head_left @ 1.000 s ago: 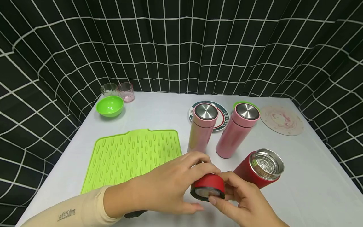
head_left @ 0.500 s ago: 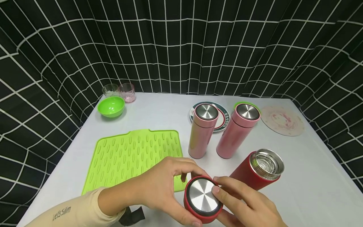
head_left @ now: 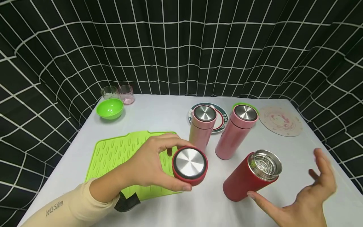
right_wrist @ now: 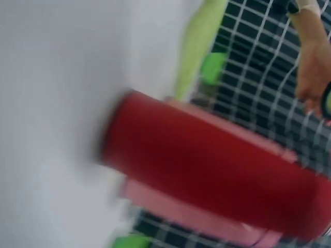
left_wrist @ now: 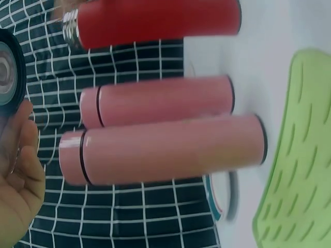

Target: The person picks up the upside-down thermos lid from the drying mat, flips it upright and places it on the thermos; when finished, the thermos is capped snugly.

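My left hand (head_left: 154, 164) grips a red lid (head_left: 190, 165) between thumb and fingers, its brushed silver top facing up. In the left wrist view the lid's hollow underside (left_wrist: 8, 77) shows at the edge. The red thermos (head_left: 244, 179) stands lidless on the table, with a steel mouth and a strainer (head_left: 263, 164) inside. To its right my right hand (head_left: 306, 198) is spread wide, the thumb tip overlapping the thermos's lower side and the fingers away from it. The right wrist view shows the red thermos (right_wrist: 217, 165) large and blurred.
Two pink thermoses (head_left: 202, 127) (head_left: 235, 132) with lids on stand behind. A patterned plate (head_left: 222, 118) and a round pale mat (head_left: 280, 121) lie farther back. At left are a green ribbed mat (head_left: 113, 157), a green bowl (head_left: 110, 109) and two glasses (head_left: 126, 94).
The lid has been turned silver side up. My left hand has carried it left and up, away from my right hand, which let go of it and moved right beside the red thermos.
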The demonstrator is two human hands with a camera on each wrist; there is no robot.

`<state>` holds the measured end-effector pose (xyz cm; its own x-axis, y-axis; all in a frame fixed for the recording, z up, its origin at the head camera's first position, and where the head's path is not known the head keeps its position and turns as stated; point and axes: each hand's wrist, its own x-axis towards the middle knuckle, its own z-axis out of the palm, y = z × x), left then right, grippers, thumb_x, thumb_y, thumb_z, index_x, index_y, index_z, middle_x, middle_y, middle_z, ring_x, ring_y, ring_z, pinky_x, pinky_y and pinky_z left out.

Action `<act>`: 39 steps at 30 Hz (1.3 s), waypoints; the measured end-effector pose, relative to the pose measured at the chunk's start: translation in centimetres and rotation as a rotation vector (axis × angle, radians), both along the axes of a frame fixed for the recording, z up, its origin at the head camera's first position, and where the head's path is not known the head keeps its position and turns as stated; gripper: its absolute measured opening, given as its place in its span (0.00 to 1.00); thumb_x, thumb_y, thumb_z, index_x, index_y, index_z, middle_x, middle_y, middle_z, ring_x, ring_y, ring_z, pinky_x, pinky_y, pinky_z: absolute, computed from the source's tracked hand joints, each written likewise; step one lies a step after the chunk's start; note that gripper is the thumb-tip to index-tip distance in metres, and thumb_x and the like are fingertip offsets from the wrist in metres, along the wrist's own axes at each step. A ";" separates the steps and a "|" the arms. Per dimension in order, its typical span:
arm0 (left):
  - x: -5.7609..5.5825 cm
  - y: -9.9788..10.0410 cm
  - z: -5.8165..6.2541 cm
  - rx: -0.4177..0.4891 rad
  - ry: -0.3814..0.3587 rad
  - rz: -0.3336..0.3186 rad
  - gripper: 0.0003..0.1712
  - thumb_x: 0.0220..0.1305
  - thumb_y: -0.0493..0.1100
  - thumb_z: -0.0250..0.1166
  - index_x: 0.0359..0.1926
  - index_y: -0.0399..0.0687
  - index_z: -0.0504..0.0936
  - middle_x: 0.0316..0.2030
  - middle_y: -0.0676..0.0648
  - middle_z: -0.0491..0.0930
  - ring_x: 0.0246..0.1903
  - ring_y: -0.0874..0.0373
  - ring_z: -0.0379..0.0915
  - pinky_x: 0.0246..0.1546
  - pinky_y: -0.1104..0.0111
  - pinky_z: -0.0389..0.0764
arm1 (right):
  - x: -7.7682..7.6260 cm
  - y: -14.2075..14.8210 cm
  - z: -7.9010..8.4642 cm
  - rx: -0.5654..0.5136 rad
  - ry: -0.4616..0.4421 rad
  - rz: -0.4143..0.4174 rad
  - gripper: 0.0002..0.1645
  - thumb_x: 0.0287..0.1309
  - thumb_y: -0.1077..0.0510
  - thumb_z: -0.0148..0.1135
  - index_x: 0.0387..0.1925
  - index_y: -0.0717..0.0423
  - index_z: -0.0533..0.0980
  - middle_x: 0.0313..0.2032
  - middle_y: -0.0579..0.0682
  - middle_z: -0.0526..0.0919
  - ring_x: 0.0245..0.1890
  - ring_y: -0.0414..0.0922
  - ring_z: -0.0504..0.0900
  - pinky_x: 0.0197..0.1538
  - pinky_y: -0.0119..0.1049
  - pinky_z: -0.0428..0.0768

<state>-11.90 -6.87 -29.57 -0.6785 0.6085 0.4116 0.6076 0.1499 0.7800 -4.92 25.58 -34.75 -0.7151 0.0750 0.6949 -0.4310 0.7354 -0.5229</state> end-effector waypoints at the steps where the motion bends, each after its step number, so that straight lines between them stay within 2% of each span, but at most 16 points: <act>1: -0.2 -0.1 0.1 0.010 0.004 0.014 0.37 0.35 0.48 0.84 0.52 0.58 0.82 0.41 0.61 0.81 0.42 0.61 0.72 0.35 0.64 0.74 | 0.0 0.8 -0.4 -0.004 -0.156 0.005 0.80 0.28 0.31 0.81 0.69 0.67 0.44 0.70 0.65 0.49 0.68 0.59 0.48 0.66 0.34 0.50; 3: -0.6 -0.3 0.2 0.022 0.013 0.043 0.37 0.35 0.48 0.84 0.53 0.57 0.82 0.43 0.60 0.81 0.44 0.61 0.72 0.36 0.63 0.74 | -0.3 2.2 -1.4 -0.009 -0.469 0.029 0.80 0.29 0.39 0.84 0.72 0.65 0.42 0.69 0.66 0.53 0.66 0.63 0.53 0.68 0.42 0.58; 5: -0.9 -0.4 0.2 0.028 0.010 0.068 0.37 0.36 0.48 0.84 0.53 0.58 0.82 0.46 0.60 0.80 0.46 0.61 0.72 0.37 0.63 0.74 | -0.8 3.2 -2.1 0.032 -0.722 0.078 0.73 0.33 0.46 0.85 0.73 0.60 0.48 0.65 0.64 0.62 0.63 0.65 0.61 0.64 0.53 0.67; 7: -1.0 -0.4 0.2 0.033 0.010 0.093 0.37 0.36 0.48 0.84 0.53 0.58 0.82 0.48 0.60 0.80 0.46 0.60 0.73 0.38 0.63 0.74 | -1.7 3.7 -2.7 0.053 -0.855 0.161 0.60 0.40 0.44 0.81 0.70 0.56 0.59 0.60 0.58 0.72 0.59 0.62 0.69 0.53 0.62 0.74; 8: -1.0 -0.4 0.2 0.034 0.007 0.104 0.37 0.36 0.48 0.84 0.53 0.58 0.82 0.48 0.60 0.80 0.46 0.61 0.73 0.38 0.63 0.74 | -2.1 3.8 -3.0 0.046 -0.862 0.212 0.54 0.39 0.44 0.81 0.66 0.54 0.64 0.57 0.54 0.76 0.57 0.58 0.73 0.51 0.56 0.78; 10: -1.0 -0.2 0.1 0.037 -0.007 0.114 0.36 0.36 0.48 0.84 0.53 0.59 0.82 0.46 0.60 0.80 0.46 0.61 0.73 0.38 0.63 0.73 | -2.9 3.8 -3.7 0.009 -0.787 0.324 0.46 0.36 0.48 0.84 0.59 0.48 0.71 0.51 0.45 0.80 0.51 0.47 0.79 0.47 0.43 0.82; 13: -0.9 -0.1 0.1 0.038 -0.028 0.108 0.36 0.37 0.48 0.84 0.53 0.59 0.82 0.44 0.60 0.81 0.44 0.61 0.73 0.38 0.63 0.74 | -3.4 3.2 -4.5 -0.016 -0.699 0.438 0.42 0.33 0.53 0.85 0.54 0.44 0.73 0.45 0.40 0.82 0.44 0.40 0.81 0.43 0.33 0.81; 16: -0.8 0.3 0.1 0.031 -0.030 0.092 0.36 0.38 0.49 0.83 0.54 0.59 0.82 0.43 0.61 0.81 0.44 0.61 0.74 0.37 0.62 0.75 | -3.4 2.2 -5.0 0.015 -0.661 0.470 0.43 0.31 0.52 0.86 0.53 0.43 0.73 0.45 0.39 0.82 0.43 0.38 0.81 0.44 0.33 0.80; 20: -0.7 1.5 0.4 0.025 0.009 0.087 0.37 0.38 0.51 0.83 0.54 0.59 0.82 0.41 0.64 0.81 0.42 0.63 0.74 0.36 0.64 0.76 | -3.3 0.1 -5.2 0.045 -0.647 0.520 0.42 0.31 0.50 0.86 0.52 0.42 0.73 0.43 0.36 0.82 0.42 0.38 0.80 0.44 0.33 0.80; 27: -0.7 4.7 1.2 0.057 0.111 0.071 0.37 0.34 0.53 0.84 0.51 0.56 0.83 0.39 0.65 0.78 0.37 0.66 0.70 0.33 0.71 0.76 | -4.0 -3.4 -5.2 0.002 -0.639 0.706 0.46 0.33 0.58 0.84 0.55 0.36 0.70 0.46 0.37 0.80 0.42 0.39 0.80 0.46 0.35 0.79; 30: -0.5 5.6 1.0 0.001 0.129 0.076 0.37 0.34 0.56 0.84 0.50 0.57 0.82 0.39 0.67 0.76 0.39 0.70 0.69 0.34 0.74 0.75 | -4.2 -4.1 -5.2 0.008 -0.617 0.740 0.42 0.32 0.61 0.83 0.51 0.36 0.72 0.44 0.37 0.80 0.41 0.39 0.80 0.46 0.35 0.79; 34: -0.5 6.4 0.5 -0.058 0.162 0.060 0.38 0.35 0.58 0.83 0.51 0.58 0.80 0.41 0.67 0.75 0.41 0.74 0.67 0.35 0.76 0.74 | -4.3 -4.2 -5.4 0.005 -0.592 0.787 0.37 0.32 0.64 0.81 0.46 0.38 0.74 0.39 0.38 0.80 0.36 0.40 0.79 0.40 0.35 0.79; 39: -0.7 6.8 0.1 -0.065 0.207 0.037 0.38 0.36 0.59 0.82 0.51 0.55 0.81 0.41 0.65 0.75 0.42 0.75 0.66 0.40 0.78 0.73 | -4.2 -4.0 -5.4 0.022 -0.600 0.762 0.34 0.35 0.60 0.82 0.45 0.37 0.74 0.39 0.37 0.80 0.35 0.39 0.78 0.38 0.34 0.78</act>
<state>-12.58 -0.05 -29.47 -0.6060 0.6147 0.5049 0.7468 0.2211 0.6272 -9.11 21.63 -40.14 -0.8026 -0.5641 0.1939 -0.4618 0.3819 -0.8005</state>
